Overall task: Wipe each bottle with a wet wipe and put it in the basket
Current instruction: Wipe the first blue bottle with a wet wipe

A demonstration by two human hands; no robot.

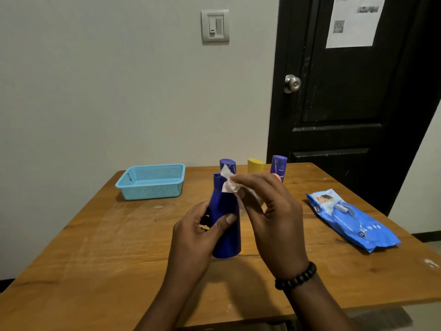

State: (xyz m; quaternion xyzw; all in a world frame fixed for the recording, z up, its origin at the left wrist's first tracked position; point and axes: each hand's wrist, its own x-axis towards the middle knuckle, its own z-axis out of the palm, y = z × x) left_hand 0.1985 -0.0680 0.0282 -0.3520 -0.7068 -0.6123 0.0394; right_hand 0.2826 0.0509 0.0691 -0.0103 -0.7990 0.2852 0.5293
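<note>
My left hand (194,232) grips a dark blue bottle (225,237) that is held above the wooden table (95,247), narrow end up. My right hand (274,211) pinches a white wet wipe (228,182) against the bottle's upper part. Behind stand a purple bottle (228,164), a yellow bottle (255,165) and a second purple bottle (278,166), partly hidden by my right hand. The light blue basket (150,181) sits at the table's far left and holds nothing that I can see.
A blue pack of wet wipes (353,220) lies on the table at the right. A black door (346,91) with a metal knob stands behind the table's right side. A pale wall with a switch is behind the basket.
</note>
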